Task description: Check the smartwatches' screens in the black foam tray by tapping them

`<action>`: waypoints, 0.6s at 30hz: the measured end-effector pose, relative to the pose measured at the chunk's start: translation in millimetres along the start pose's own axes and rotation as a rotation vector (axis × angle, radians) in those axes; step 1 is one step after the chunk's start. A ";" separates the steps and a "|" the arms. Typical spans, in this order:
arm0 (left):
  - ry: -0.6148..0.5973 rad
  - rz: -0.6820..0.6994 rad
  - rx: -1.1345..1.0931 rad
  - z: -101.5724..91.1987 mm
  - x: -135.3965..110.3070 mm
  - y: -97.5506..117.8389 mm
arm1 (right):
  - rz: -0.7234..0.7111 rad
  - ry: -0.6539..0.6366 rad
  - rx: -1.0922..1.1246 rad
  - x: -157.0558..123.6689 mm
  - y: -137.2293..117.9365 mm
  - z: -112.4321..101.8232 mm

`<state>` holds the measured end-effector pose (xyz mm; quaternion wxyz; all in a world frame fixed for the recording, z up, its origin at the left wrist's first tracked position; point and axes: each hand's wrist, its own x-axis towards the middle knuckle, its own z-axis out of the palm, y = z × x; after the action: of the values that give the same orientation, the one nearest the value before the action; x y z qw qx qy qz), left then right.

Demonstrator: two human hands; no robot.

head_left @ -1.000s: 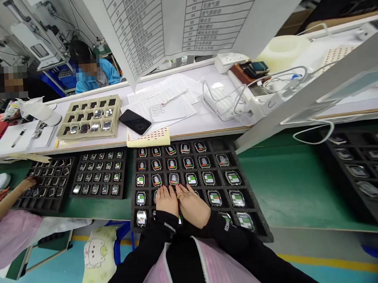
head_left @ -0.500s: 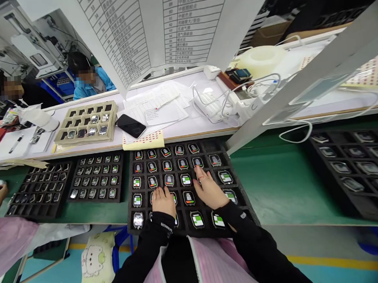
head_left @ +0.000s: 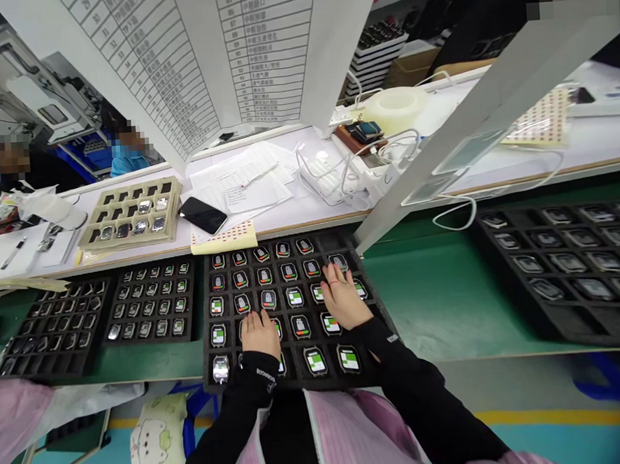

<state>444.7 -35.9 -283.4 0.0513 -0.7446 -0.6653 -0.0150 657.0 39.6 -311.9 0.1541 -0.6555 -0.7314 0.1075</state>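
Observation:
In front of me lies a black foam tray (head_left: 318,242) filled with rows of square smartwatch faces, several lit with green-and-white or dark screens. My left hand (head_left: 261,335) rests flat over watches left of the tray's middle, fingers stretched out and holding nothing. Spread over the right side is my right hand (head_left: 344,303), its fingertips at the lower edge of a dark-screened watch (head_left: 338,262) in the second row. Its palm partly covers the watches below. Whether the fingertips press that screen I cannot tell.
Two more watch trays stand left, the nearer tray (head_left: 151,298) beside mine; another black tray (head_left: 551,315) is at right. The shelf above holds a phone (head_left: 202,215), papers, a beige tray (head_left: 92,228) and cables. A slanted metal post (head_left: 442,154) rises on the right. A co-worker's hand shows far left.
My right hand has shifted one column to the right, to the end watch of the second row. My left hand stays at about the same watches. The view has turned slightly.

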 end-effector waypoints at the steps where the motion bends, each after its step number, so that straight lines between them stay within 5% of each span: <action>1: -0.001 -0.001 -0.002 -0.1 -0.5 0.2 | 0.024 0.014 -0.003 -0.1 5.8 -2.1; 9: -0.045 -0.020 0.006 -1.0 -1.7 3.1 | 0.031 0.007 -0.049 -6.5 35.7 -11.3; 18: -0.022 -0.020 0.009 -1.9 -1.5 3.4 | -0.101 -0.039 -0.009 10.4 9.5 -13.0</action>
<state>447.9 -38.0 -281.8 0.0473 -0.7378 -0.6733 -0.0042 669.6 50.5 -302.4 0.1422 -0.6162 -0.7669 0.1088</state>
